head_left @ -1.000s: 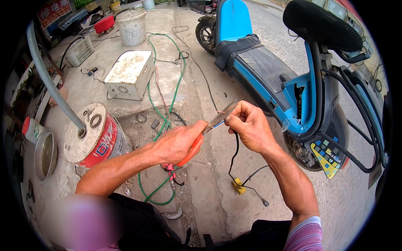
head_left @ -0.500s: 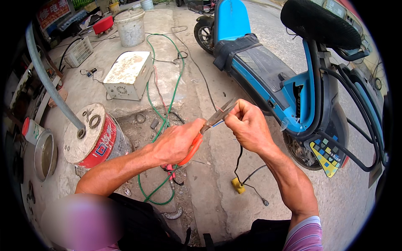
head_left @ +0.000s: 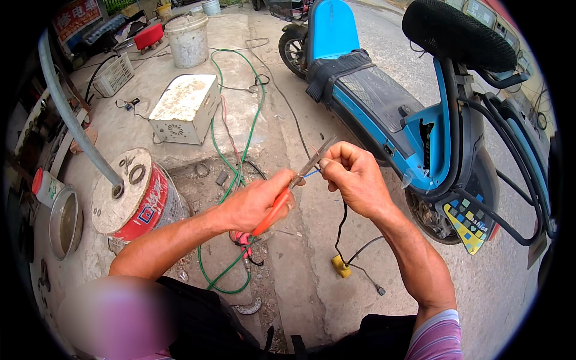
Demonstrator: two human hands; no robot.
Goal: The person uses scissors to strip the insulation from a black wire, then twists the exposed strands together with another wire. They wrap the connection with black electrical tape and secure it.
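My left hand (head_left: pixel 258 201) is wrapped round the orange handles of a pair of scissors (head_left: pixel 319 155), whose blades point up and to the right. The blades look nearly together. My right hand (head_left: pixel 354 177) pinches a thin electric cable (head_left: pixel 342 231) just beside them. A blue wire (head_left: pixel 311 174) runs from my right fingertips to behind the blades. Past the blades' far side a short reddish wire end sticks out. Below my right hand the black cable hangs down toward a yellow block-shaped piece (head_left: pixel 341 266) on the ground.
A blue electric scooter (head_left: pixel 384 102) stands to the right. At left are a red and white drum (head_left: pixel 141 198) holding a metal pole (head_left: pixel 75 120), a metal basin (head_left: pixel 66 222) and a white metal box (head_left: pixel 185 109). A green hose (head_left: pixel 259 114) loops over the concrete, with a bucket (head_left: pixel 187 42) farther back.
The scissor blades, spread apart before, have come together. My left hand has turned a little, and the orange handles have drawn closer. My right hand has barely shifted.
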